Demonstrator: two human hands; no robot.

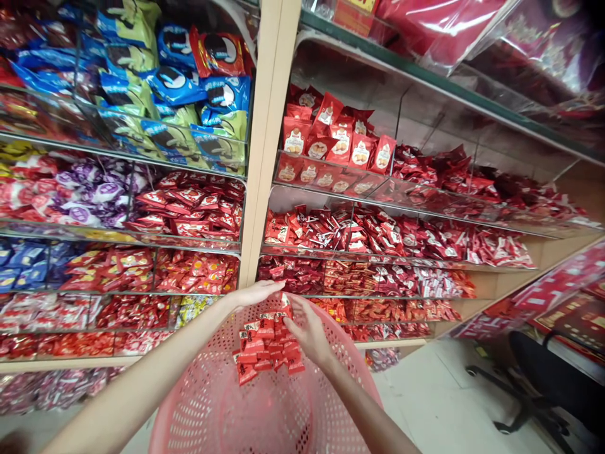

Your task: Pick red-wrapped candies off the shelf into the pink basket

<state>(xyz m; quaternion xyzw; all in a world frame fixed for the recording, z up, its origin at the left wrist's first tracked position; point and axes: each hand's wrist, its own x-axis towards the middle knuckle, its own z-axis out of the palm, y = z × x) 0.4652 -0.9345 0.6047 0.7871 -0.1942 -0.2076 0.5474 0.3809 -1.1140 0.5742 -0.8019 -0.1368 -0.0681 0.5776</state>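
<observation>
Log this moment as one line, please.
left hand: near far rim of pink basket, grip unclear | right hand: beside red packets, grip unclear | red packets: bunched within basket opening, resting or falling unclear | behind: stocked shelves

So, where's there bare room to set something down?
In the basket, on the near side of the red packets; also on the floor between basket and chair. It's crowded where the packets lie in the basket and on the shelves, with their many wrapped packs.
</observation>
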